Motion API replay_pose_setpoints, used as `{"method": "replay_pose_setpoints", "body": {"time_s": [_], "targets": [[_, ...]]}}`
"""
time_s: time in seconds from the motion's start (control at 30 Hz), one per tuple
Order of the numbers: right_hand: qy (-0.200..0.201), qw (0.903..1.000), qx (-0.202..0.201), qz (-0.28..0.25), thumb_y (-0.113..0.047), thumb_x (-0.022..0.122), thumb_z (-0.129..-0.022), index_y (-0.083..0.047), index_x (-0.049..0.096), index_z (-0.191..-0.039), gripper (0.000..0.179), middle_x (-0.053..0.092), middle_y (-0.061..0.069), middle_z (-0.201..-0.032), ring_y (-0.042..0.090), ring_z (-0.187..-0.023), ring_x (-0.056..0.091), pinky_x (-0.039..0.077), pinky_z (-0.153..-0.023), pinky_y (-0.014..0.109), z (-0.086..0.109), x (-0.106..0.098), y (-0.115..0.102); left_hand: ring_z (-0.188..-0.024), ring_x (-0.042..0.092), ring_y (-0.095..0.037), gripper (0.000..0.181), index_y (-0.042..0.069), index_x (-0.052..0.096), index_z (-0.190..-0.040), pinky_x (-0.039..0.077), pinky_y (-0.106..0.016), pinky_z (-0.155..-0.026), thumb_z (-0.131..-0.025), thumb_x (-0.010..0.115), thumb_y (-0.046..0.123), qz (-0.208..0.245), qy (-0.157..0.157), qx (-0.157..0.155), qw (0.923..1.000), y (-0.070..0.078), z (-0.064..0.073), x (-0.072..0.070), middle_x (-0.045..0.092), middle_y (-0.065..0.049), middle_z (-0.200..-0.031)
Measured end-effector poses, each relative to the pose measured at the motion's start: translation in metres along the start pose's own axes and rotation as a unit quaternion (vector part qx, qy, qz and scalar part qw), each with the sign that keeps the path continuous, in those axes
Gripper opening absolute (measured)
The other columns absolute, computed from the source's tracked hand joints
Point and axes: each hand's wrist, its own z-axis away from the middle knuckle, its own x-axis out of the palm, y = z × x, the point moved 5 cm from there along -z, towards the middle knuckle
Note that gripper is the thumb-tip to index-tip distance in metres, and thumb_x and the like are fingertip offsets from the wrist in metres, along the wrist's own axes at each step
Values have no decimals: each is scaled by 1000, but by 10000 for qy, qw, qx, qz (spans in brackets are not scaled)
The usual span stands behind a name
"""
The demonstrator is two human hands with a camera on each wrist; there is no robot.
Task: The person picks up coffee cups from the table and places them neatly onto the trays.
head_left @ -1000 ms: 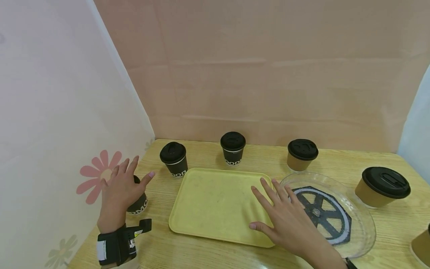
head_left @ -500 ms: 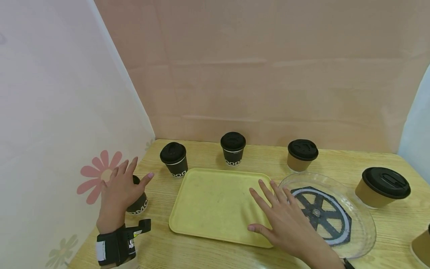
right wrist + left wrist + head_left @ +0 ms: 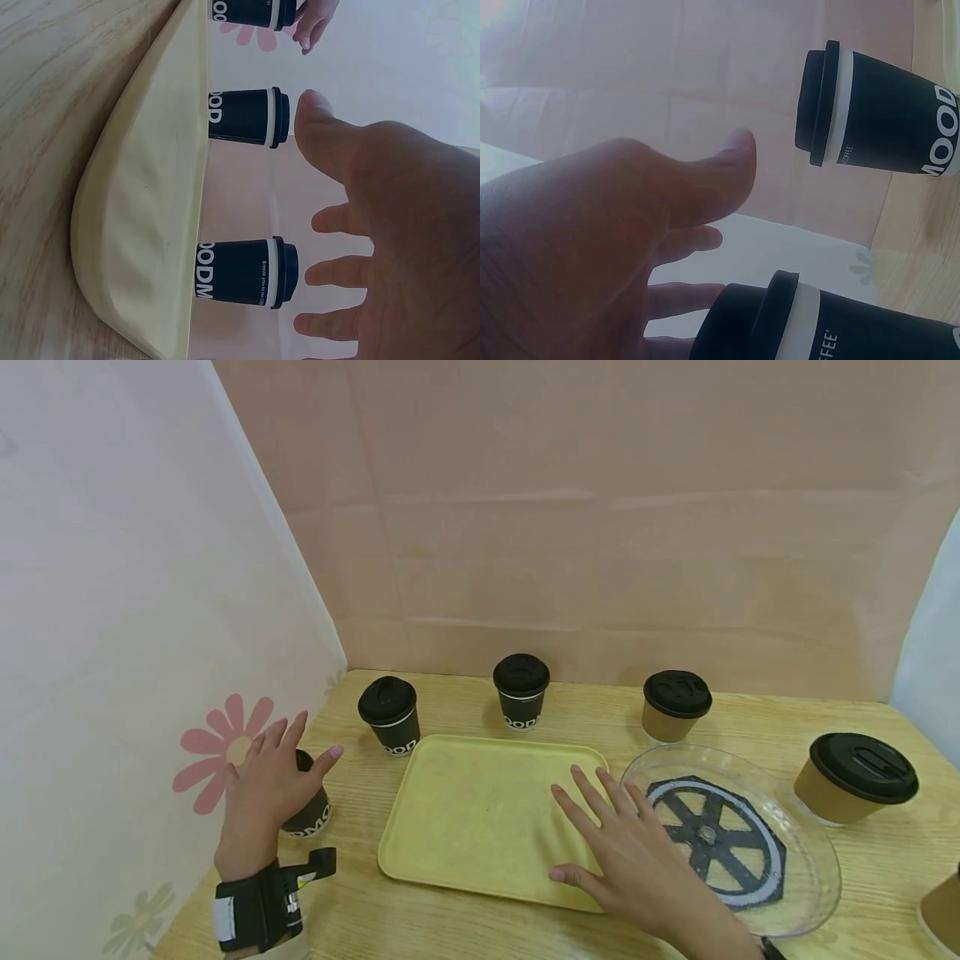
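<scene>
My left hand (image 3: pixel 266 789), fingers spread, hovers over a black paper coffee cup (image 3: pixel 313 814) and partly hides it in the head view. That cup's black lid (image 3: pixel 739 319) shows just below the fingers in the left wrist view. With fingers spread and nothing held, my right hand (image 3: pixel 637 856) is above the right side of a yellow tray (image 3: pixel 480 818). Two more lidded black coffee cups, one behind the tray's left corner (image 3: pixel 395 731) and one behind its middle (image 3: pixel 521 706), stand upright on the table.
A clear round plate (image 3: pixel 821 868) with a dark spoked pattern lies right of the tray. Lidded brown cups stand behind it (image 3: pixel 666 724), to its right (image 3: pixel 832 789) and at the right frame edge (image 3: pixel 941 910). A white flowered wall (image 3: pixel 150 610) borders the table's left.
My right hand has drifted slightly left and toward me over the tray, fingers still spread. The left hand has hardly moved, and the cups and tray stay put.
</scene>
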Motion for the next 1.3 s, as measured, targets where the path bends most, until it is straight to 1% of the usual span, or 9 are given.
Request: {"method": "replay_pose_setpoints", "body": {"time_s": [0.17, 0.37, 0.5, 0.7, 0.93, 1.17, 1.3], "targets": [[33, 9999, -77, 89, -67, 61, -82, -23, 45, -147, 79, 41, 12, -153, 42, -138, 41, 35, -108, 61, 0, 1, -2, -140, 18, -54, 87, 9, 21, -155, 9, -84, -101, -93, 42, 67, 52, -98, -30, 9999, -2, 0, 1, 20, -30, -155], [-33, 10000, -80, 17, -67, 61, -82, -23, 46, -146, 79, 41, 12, -153, 42, -137, 42, 37, -106, 62, 0, 2, -5, -140, 17, -55, 88, 10, 21, -155, 9, -85, -100, -92, 43, 67, 23, -170, -59, 9998, -3, -2, 3, 19, -29, -156], [-125, 9999, -64, -54, -68, 60, -82, -24, 46, -146, 79, 40, 11, -154, 41, -138, 41, 36, -107, 63, 0, 5, -8, -140, 18, -55, 89, 10, 21, -155, 10, -85, -99, -92, 41, 69, -1, -206, -51, 9998, -3, -2, 3, 19, -29, -156], [-277, 9995, -36, -123, -69, 57, -83, -25, 44, -147, 78, 38, 9, -155, 40, -140, 39, 34, -108, 63, 0, 8, -11, -141, 18, -54, 88, 9, 21, -155, 10, -85, -100, -92, 42, 67, -6, -233, -74, 9997, -4, -2, 5, 18, -30, -156], [-261, 9996, -72, -111, -69, 57, -83, -25, 45, -147, 78, 39, 10, -155, 40, -139, 40, 34, -109, 62, 1, 8, -12, -141, 17, -54, 90, 10, 19, -155, 9, -85, -100, -92, 40, 70, 20, -349, -121, 9993, -5, -3, 7, 18, -30, -156], [-509, 9983, -65, -292, -69, 55, -85, -26, 42, -148, 78, 38, 10, -156, 41, -140, 38, 32, -109, 64, 2, 13, -14, -142, 16, -53, 89, 10, 19, -155, 11, -84, -101, -92, 43, 68, 11, -385, -165, 9991, -7, -3, 8, 16, -30, -157], [-601, 9975, -105, -368, -68, 55, -85, -25, 42, -148, 78, 37, 10, -156, 41, -141, 37, 32, -110, 63, 2, 15, -16, -142, 16, -54, 91, 11, 17, -156, 13, -84, -100, -92, 42, 69, -24, -468, -192, 9987, -9, -4, 9, 14, -30, -158]]}}
